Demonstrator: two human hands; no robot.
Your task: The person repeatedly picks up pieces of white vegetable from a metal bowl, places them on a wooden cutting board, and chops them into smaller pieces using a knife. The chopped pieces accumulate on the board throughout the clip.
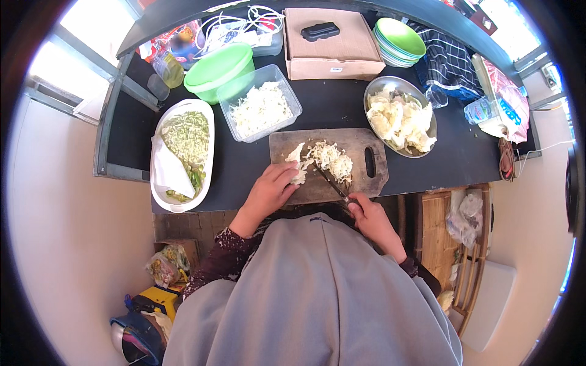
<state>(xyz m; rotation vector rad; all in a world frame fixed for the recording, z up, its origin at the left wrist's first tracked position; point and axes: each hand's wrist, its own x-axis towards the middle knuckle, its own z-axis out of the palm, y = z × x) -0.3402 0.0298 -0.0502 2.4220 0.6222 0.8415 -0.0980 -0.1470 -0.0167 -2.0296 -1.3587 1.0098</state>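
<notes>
A worn wooden cutting board (302, 194) lies at the table's front edge. On its left part, my left hand (273, 185) presses down a piece of cabbage leaf (296, 158) with bent fingers. My right hand (366, 212) grips a knife (333, 184) by its handle, the dark blade slanting up and left so that its tip is close to the leaf. Shredded cabbage (330, 158) sits in a loose heap just right of the blade. Beyond the board, a clear plastic container (287, 130) holds more shreds. Whole leaves (396, 114) fill a metal bowl (371, 89) at the right.
At the left stands a white oval basin (155, 199) with chopped greens and a white sheet. Behind are a green lidded tub (219, 68), a cardboard box (332, 52) with a black case on top, and stacked green bowls (400, 39). A plastic bottle (478, 110) lies far right.
</notes>
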